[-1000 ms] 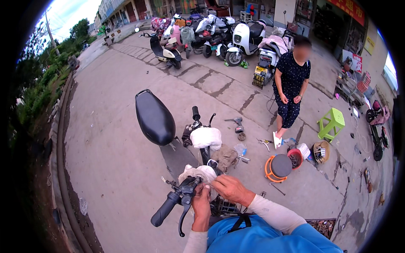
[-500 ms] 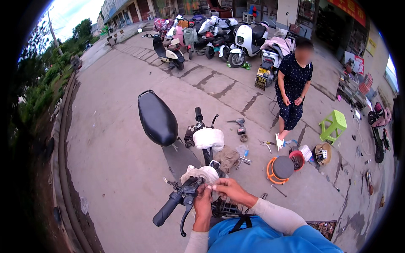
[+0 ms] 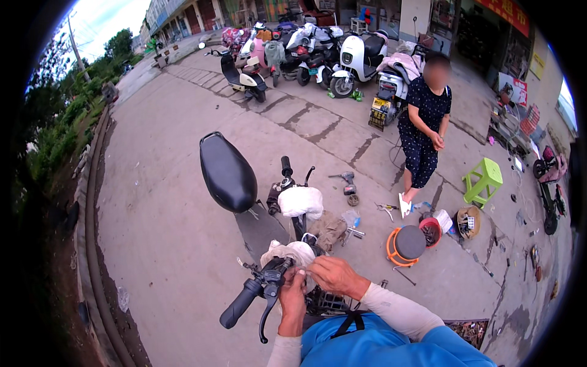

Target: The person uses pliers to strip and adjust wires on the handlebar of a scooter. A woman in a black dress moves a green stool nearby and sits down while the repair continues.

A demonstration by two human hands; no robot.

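In front of me a scooter's handlebar (image 3: 269, 276) points to the left, with its black grip (image 3: 240, 304) and brake lever (image 3: 265, 324). My left hand (image 3: 293, 300) is closed, thumb against fingers, just right of the brake lever mount. Close beside it, my right hand (image 3: 336, 275) is curled with its fingertips pinched together near the left thumb. Whatever lies between the fingers is too small to make out. Behind the hands, a pale cloth (image 3: 288, 251) covers the middle of the handlebar.
Beyond stand a black seat (image 3: 228, 174) and a white-wrapped part (image 3: 301, 202). To the right are a power drill (image 3: 347, 178), an orange-framed round stool (image 3: 408, 243), a red bowl (image 3: 431, 231) and a green stool (image 3: 483, 182). A person (image 3: 426, 122) stands behind these, near parked scooters (image 3: 348, 64).
My right hand has curled in more, its fingers now tighter above the left thumb. The left hand has barely moved. The person behind has brought their hands together.
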